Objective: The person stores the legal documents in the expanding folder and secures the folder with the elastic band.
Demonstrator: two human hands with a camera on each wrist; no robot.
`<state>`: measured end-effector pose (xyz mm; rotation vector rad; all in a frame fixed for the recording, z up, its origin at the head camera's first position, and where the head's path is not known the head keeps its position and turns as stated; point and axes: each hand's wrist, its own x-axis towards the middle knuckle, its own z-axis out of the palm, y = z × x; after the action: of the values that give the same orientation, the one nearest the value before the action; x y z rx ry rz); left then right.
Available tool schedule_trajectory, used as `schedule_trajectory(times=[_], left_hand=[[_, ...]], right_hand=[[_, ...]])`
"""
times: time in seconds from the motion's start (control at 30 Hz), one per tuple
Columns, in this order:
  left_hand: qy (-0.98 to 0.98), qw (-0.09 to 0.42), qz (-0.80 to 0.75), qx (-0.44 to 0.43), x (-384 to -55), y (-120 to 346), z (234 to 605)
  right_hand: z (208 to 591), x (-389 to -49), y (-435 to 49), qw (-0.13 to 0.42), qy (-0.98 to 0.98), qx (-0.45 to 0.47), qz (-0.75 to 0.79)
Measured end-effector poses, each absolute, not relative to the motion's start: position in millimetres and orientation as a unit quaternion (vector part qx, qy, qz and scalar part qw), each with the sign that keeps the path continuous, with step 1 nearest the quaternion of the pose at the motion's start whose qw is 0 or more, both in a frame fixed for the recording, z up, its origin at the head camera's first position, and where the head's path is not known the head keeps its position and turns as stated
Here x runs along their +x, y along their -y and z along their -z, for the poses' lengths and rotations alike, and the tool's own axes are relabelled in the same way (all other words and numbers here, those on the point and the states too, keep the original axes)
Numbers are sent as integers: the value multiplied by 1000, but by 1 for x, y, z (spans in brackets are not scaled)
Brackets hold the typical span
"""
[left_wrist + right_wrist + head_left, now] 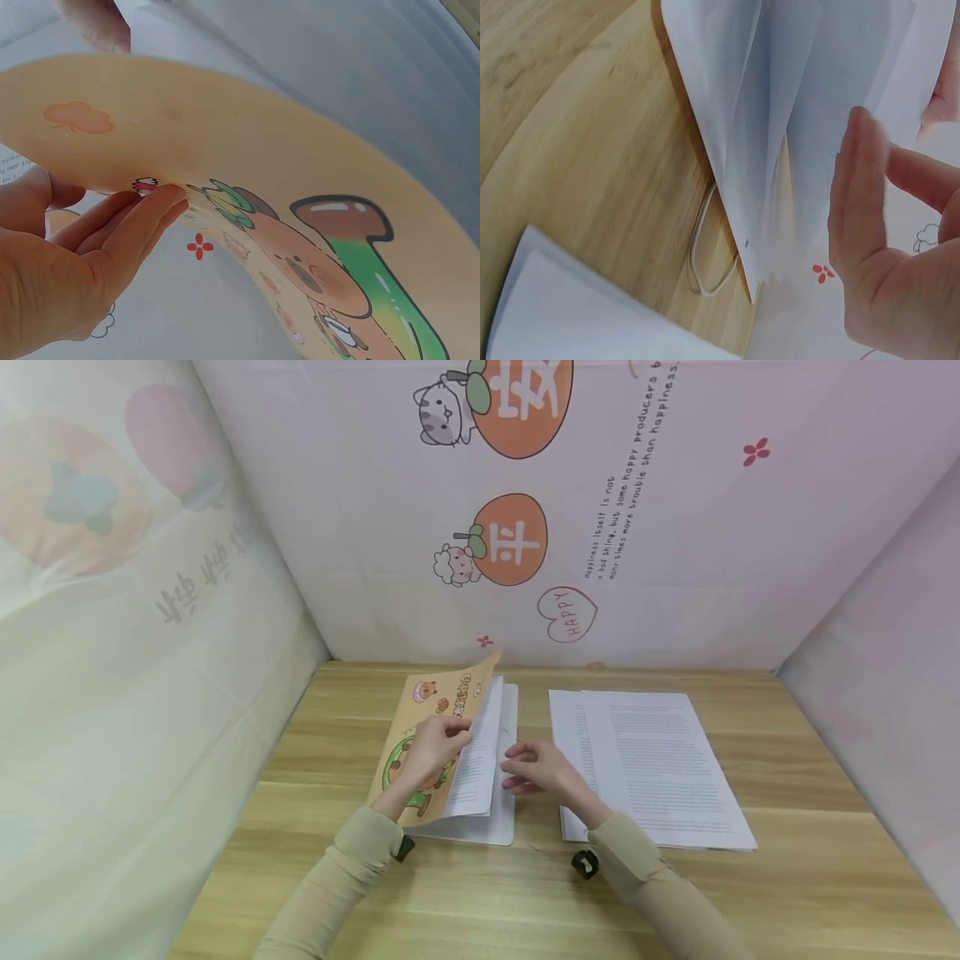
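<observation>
A folder [429,693] with an orange cartoon cover lies on the table, its cover lifted and bowed to the left. My left hand [437,745] pinches that cover [225,127] near its free edge; in the left wrist view the fingers lie on the printed side. Printed white sheets [480,760] show inside, over the pale back cover [506,810]. Just right of those sheets hovers my right hand [542,768], its fingers nearly straight and thumb near them. In the right wrist view several leaves [780,67] fan apart beside this hand [885,247].
To the right lies a stack of printed paper [660,768], partly under my right forearm. A thin white loop [697,255] sticks out from the folder's edge. Cloth walls with cartoon prints [517,539] enclose the wooden table [480,902] at the back and sides.
</observation>
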<state>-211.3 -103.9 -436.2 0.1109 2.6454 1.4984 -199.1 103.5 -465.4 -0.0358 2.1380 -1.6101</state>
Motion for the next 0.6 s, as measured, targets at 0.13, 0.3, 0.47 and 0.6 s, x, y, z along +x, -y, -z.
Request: schedule_trajectory(times=[0.13, 0.3, 0.47, 0.6], left_hand=[[-875, 39, -480, 44, -211, 104, 437], [-874, 37, -482, 47, -211, 104, 438], [-873, 40, -483, 48, -212, 105, 440], [-874, 45, -481, 50, -212, 105, 439]], right_hand=[[465, -197, -112, 222, -782, -24, 582], [468, -198, -124, 205, -793, -35, 572], [473, -199, -141, 194, -805, -43, 558], [475, -200, -158, 186, -813, -37, 550]])
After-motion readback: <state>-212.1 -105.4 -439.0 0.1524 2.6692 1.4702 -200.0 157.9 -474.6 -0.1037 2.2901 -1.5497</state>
